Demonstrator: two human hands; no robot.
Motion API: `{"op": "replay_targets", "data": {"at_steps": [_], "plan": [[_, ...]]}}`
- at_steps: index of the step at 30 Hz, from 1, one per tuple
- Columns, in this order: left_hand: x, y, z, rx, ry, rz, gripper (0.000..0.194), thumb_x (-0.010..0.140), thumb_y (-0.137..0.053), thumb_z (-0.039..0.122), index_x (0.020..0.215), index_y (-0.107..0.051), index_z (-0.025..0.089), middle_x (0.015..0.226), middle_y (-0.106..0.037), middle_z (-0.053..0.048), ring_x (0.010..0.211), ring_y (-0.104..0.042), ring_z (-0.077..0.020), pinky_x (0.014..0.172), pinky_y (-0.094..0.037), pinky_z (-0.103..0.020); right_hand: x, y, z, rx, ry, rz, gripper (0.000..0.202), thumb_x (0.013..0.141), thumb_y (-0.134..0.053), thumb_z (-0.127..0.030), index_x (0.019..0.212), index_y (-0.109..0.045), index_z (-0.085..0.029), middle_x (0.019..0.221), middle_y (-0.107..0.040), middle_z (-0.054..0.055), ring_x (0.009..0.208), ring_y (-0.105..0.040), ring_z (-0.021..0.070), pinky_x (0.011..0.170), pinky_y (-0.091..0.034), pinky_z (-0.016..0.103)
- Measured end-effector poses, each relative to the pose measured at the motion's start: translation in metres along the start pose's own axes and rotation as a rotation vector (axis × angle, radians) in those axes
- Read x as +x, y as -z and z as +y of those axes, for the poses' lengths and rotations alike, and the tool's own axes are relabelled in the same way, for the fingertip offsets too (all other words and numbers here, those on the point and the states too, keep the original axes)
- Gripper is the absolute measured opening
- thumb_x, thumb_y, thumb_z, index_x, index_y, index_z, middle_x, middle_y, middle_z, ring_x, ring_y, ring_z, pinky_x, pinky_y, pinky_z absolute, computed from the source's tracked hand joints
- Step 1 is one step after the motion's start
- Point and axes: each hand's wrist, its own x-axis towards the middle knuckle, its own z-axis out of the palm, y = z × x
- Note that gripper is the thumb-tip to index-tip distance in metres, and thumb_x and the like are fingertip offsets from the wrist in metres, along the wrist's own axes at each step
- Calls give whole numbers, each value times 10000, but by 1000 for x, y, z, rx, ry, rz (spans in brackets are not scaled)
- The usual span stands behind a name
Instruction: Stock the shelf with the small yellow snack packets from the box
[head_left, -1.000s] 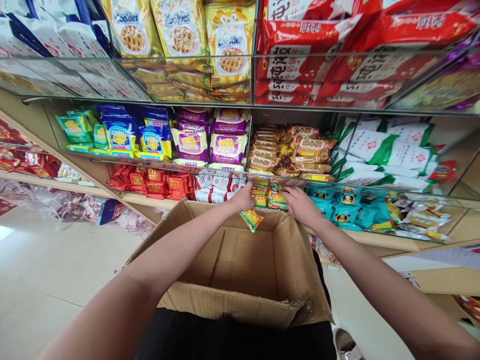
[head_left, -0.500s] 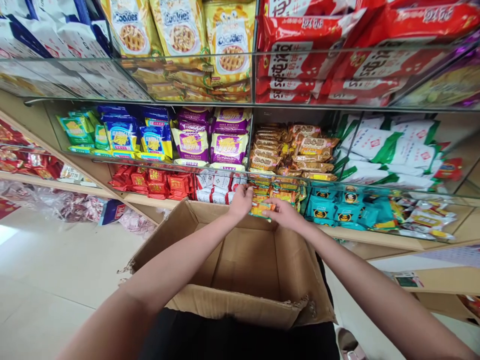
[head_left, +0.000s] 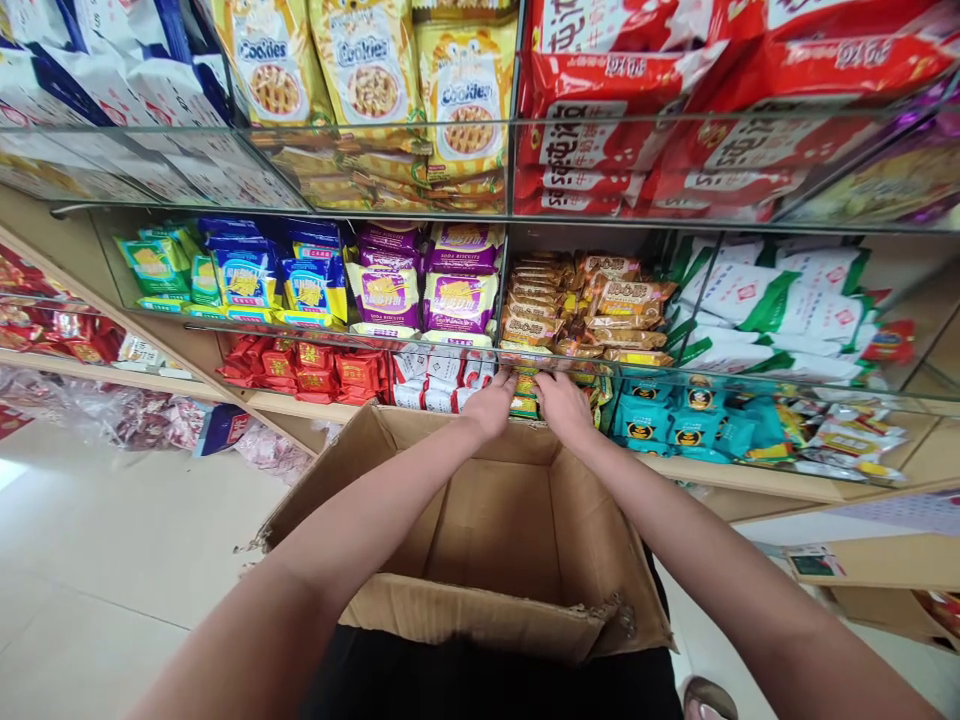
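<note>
My left hand (head_left: 491, 405) reaches into the bottom shelf compartment, its fingers stretched forward at the left side of small yellow-and-green snack packets (head_left: 525, 407). On their right side, my right hand (head_left: 564, 408) lies with its fingers extended over the packets' edge. The fingertips are partly hidden among the wrappers, and both hands look open. Below my forearms, a brown cardboard box (head_left: 491, 520) with torn rim corners rests against my lap; its visible inside holds nothing.
White-and-red packets (head_left: 431, 395) and red packets (head_left: 315, 370) lie left of my hands, teal packets (head_left: 643, 415) right. Just above runs a glass shelf front with brown biscuit packs (head_left: 626, 300) and purple soda biscuits (head_left: 459, 300) behind it. Large cookie bags (head_left: 469, 110) sit higher.
A yellow packet held between both hands over the box edge has gone in among the shelf packets. My hands have moved forward, their fingers now against the packets.
</note>
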Motion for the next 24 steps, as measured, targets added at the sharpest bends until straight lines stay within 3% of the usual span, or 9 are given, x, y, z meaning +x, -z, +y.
{"op": "replay_targets", "data": {"at_steps": [3,12,16,18,20,23,24], "plan": [[1,4,-1,39,5,-54,769,666,-427,-38,1361,-201,202,1452,-127,-89,1259,-310,-233,970,-363,-316,-1,0,3,-24,-2,-22,273,885,-321,-300,1072,-509,-234,1004,-527,96,833,-555,218,644,-411,298],[-3,8,-3,121,-18,6,669,719,-427,58,1346,-246,202,1433,-191,-68,1121,-470,-254,871,-438,-336,-13,13,11,138,23,40,276,836,-402,-242,1084,-509,-185,1120,-490,102,915,-544,210,724,-444,299],[-23,24,-2,106,-87,24,564,760,-434,137,1310,-326,205,1402,-267,-77,1125,-469,-230,903,-407,-313,-44,27,25,206,-37,48,287,803,-459,-293,1027,-562,-147,1186,-463,136,1061,-480,251,853,-416,352],[-50,37,-16,115,-156,-25,470,786,-432,198,1254,-411,236,1303,-426,-64,1141,-457,-205,937,-373,-289,-78,33,37,272,-136,6,411,747,-526,-384,1071,-554,-133,1200,-467,160,1127,-425,301,918,-366,429],[-86,50,-43,188,-87,-71,439,776,-464,259,1215,-455,266,1229,-509,-54,1122,-473,-208,956,-353,-315,-118,37,46,492,-268,-122,633,643,-615,-433,1197,-471,-165,1235,-465,142,1156,-399,323,940,-339,480],[-140,65,-96,288,281,103,634,684,-573,272,1282,-364,259,1346,-385,-78,1240,-327,-284,986,-302,-420,-171,42,45,972,-529,-338,691,697,-533,-448,1308,-326,-201,1308,-413,93,1166,-418,254,930,-386,407],[-156,68,-112,222,430,113,683,660,-593,262,1295,-340,248,1316,-427,-82,1215,-366,-288,970,-326,-419,-183,44,41,1105,-598,-371,671,716,-505,-424,1319,-305,-208,1318,-407,78,1162,-428,233,926,-396,378]]}}
